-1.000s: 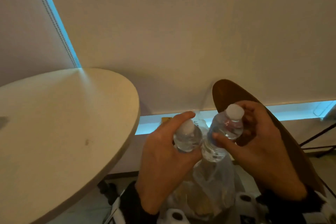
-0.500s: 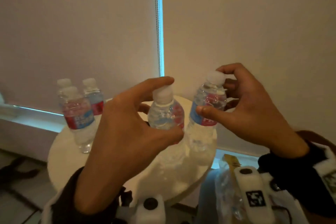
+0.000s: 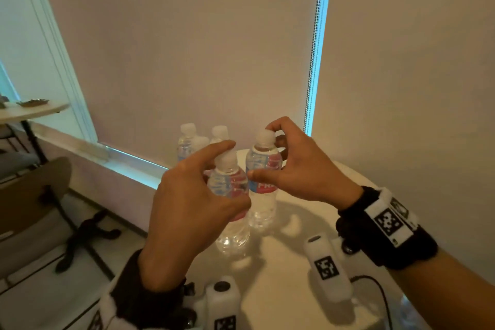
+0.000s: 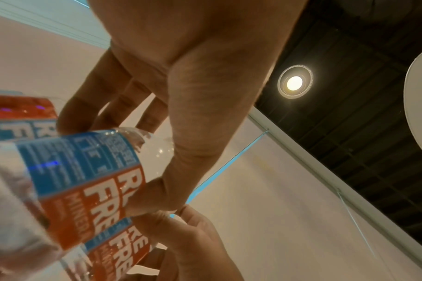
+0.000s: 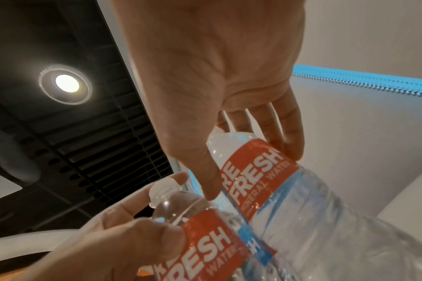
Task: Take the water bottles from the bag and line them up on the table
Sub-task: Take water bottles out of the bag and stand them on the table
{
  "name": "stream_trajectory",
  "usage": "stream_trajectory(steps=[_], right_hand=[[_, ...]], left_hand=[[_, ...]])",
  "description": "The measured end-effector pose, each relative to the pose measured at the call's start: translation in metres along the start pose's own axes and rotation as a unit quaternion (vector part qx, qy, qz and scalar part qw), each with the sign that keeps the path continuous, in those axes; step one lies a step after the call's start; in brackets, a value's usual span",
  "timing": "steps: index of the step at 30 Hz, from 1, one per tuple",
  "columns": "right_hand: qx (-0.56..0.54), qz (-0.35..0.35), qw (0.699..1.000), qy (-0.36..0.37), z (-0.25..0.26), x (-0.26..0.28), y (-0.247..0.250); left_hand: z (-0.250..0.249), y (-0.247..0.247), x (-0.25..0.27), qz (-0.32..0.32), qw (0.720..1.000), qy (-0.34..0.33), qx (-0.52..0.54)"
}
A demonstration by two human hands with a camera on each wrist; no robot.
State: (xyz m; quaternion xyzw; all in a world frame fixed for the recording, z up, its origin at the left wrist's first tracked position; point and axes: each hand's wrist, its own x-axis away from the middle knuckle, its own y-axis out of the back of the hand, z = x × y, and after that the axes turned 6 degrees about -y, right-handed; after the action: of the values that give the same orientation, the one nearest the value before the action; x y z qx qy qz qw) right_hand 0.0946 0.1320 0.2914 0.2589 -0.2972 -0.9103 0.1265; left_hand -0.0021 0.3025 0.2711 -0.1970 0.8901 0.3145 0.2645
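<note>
Red "FRESH" label [image 5: 255, 171]: wrist cams only.

From my feed the room reads dim and warm, with cold blue daylight leaking through the gap between the roller blinds [image 3: 318, 56]. A recessed ceiling lamp [image 4: 294, 83] blooms in both wrist views and lights the scene from above. It throws soft shadows and bright caustic patches across the desk [image 3: 289, 225]. The wrist pictures bend hard at their edges, and the nearest bottle plastic [image 4: 10, 218] smears into blur.
</note>
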Motion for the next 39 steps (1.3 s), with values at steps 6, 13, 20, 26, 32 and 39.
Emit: stream_trajectory(steps=[6,13,20,26,32,39], right_hand=[[0.014,0.025,1.0,-0.011,-0.005,-0.018,-0.023],[0.008,0.024,0.999,-0.028,-0.007,-0.024,-0.027],[0.023,0.028,0.999,-0.038,-0.013,-0.014,-0.023],[0.007,-0.045,0.997,-0.067,-0.023,0.034,0.027],[0.023,-0.148,0.979,-0.14,-0.072,0.126,0.093],[0.019,-0.26,0.922,-0.285,-0.164,0.254,0.133]], left_hand=[[0.013,0.006,0.0,-0.012,1.0,0.006,0.004],[0.02,0.006,0.001,-0.015,1.0,0.002,0.023],[0.02,0.008,0.009,-0.04,0.998,-0.023,-0.049],[0.04,-0.007,0.023,0.012,1.0,-0.015,0.012],[-0.043,-0.085,0.075,-0.051,0.956,-0.282,0.062],[-0.082,-0.209,0.157,0.203,0.911,-0.284,0.218]])
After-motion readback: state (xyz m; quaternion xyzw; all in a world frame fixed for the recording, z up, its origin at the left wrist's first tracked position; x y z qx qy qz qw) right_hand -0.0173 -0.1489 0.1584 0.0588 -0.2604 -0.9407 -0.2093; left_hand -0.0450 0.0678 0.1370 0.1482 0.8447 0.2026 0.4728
